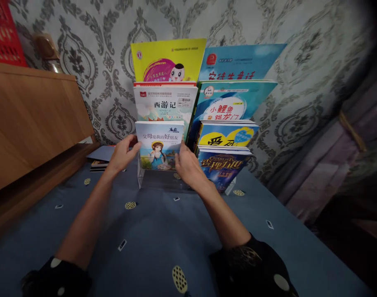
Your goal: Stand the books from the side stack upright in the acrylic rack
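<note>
A small white and light-blue book [159, 142] with a girl in a yellow hat on its cover stands upright in the front left row of a clear stepped rack [140, 179]. My left hand [126, 152] is at its left edge, the thumb against the side and the fingers curled. On the opposite edge, my right hand [188, 163] grips it, with some fingers hidden. Behind it rise a pale book with black title characters [165, 103] and a yellow-green book [168, 57]. To the right, a dark-blue book [222, 167] fills the front row.
Behind the dark-blue book are a yellow book [227, 134], a teal book [234, 99] and a blue book [244, 62]. A few books [100, 154] lie flat beside a wooden cabinet [36, 123]. A patterned wall is behind; a curtain [327, 140] hangs at right.
</note>
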`<state>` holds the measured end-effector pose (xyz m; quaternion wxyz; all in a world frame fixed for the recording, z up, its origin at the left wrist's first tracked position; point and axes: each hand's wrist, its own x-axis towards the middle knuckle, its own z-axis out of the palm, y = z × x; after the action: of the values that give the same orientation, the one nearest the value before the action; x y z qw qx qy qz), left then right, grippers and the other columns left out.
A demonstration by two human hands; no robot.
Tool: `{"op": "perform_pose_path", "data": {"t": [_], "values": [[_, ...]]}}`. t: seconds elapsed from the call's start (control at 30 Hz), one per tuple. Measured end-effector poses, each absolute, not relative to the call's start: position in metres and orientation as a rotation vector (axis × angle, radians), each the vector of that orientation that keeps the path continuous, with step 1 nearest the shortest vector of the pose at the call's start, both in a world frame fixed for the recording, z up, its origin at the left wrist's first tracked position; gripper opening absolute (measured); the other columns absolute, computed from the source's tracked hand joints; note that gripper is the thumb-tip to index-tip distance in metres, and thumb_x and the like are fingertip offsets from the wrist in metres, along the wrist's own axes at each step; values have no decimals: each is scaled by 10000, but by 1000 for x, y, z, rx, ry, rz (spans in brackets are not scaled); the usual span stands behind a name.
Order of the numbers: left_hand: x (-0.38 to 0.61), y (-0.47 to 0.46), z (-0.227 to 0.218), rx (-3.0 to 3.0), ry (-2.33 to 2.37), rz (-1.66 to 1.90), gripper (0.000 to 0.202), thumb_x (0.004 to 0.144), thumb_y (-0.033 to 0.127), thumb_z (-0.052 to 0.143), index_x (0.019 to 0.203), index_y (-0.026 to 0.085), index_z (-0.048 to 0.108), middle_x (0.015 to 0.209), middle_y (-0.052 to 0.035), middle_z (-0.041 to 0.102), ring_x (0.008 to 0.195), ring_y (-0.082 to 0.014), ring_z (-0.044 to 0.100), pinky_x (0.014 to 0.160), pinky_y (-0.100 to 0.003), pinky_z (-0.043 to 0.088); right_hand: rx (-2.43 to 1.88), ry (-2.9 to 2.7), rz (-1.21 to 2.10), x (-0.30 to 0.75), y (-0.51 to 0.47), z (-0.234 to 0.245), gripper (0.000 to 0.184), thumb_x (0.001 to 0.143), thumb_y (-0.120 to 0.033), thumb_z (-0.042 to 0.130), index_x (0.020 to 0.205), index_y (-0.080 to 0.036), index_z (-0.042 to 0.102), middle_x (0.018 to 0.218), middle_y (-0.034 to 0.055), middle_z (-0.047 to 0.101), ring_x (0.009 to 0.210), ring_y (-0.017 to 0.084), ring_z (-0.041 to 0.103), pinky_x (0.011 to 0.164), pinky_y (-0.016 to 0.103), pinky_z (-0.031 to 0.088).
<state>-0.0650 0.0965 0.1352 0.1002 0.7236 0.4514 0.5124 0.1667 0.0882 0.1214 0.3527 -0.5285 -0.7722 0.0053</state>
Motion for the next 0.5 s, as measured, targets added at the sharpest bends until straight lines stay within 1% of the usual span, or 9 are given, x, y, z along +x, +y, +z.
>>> {"op": "perform_pose_path", "data": {"t": [0.13, 0.23, 0.3, 0.37, 0.43, 0.5], "values": [[-85, 94, 144, 1930, 1155, 1524, 361, 886, 465, 551, 1043, 155, 648, 944, -93, 697, 832, -199, 680, 623, -278, 574, -1411, -2015, -55, 169, 85, 124, 517, 898, -148, 381, 1400, -24, 402, 1155, 255, 639, 922, 311, 658, 772, 424, 499], [-108, 100, 141, 1766, 1283, 1633, 378, 888, 481, 519, 1047, 163, 647, 912, -74, 700, 811, -190, 693, 641, -285, 582, -1406, -2074, -96, 173, 78, 130, 439, 908, -141, 372, 1321, -57, 494, 1026, 216, 681, 807, 275, 650, 706, 408, 483], [-125, 107, 131, 1665, 1506, 1684, 319, 868, 440, 502, 975, 175, 645, 868, -56, 697, 819, -197, 690, 652, -293, 576, -1433, -2150, -98, 177, 71, 137, 333, 928, -168, 379, 1162, -98, 605, 882, 172, 691, 735, 258, 630, 674, 402, 459], [-138, 113, 118, 1581, 1697, 1694, 204, 798, 364, 544, 830, 180, 628, 775, -49, 677, 839, -232, 678, 675, -323, 566, -1448, -2223, -97, 184, 60, 147, 282, 961, -229, 390, 938, -151, 661, 757, 125, 662, 689, 240, 607, 654, 388, 429], [-144, 117, 102, 1526, 1818, 1690, 101, 714, 293, 586, 692, 194, 583, 694, -51, 647, 876, -274, 663, 728, -366, 554, -1402, -2285, -86, 191, 49, 159, 336, 987, -294, 401, 769, -190, 635, 680, 85, 621, 645, 213, 576, 625, 366, 393], [-143, 116, 85, 1504, 1878, 1686, 93, 646, 235, 609, 600, 210, 533, 644, -60, 620, 921, -313, 646, 794, -410, 535, -1293, -2332, -55, 201, 39, 173, 396, 1004, -346, 401, 683, -210, 590, 646, 55, 589, 601, 183, 539, 587, 345, 355]]}}
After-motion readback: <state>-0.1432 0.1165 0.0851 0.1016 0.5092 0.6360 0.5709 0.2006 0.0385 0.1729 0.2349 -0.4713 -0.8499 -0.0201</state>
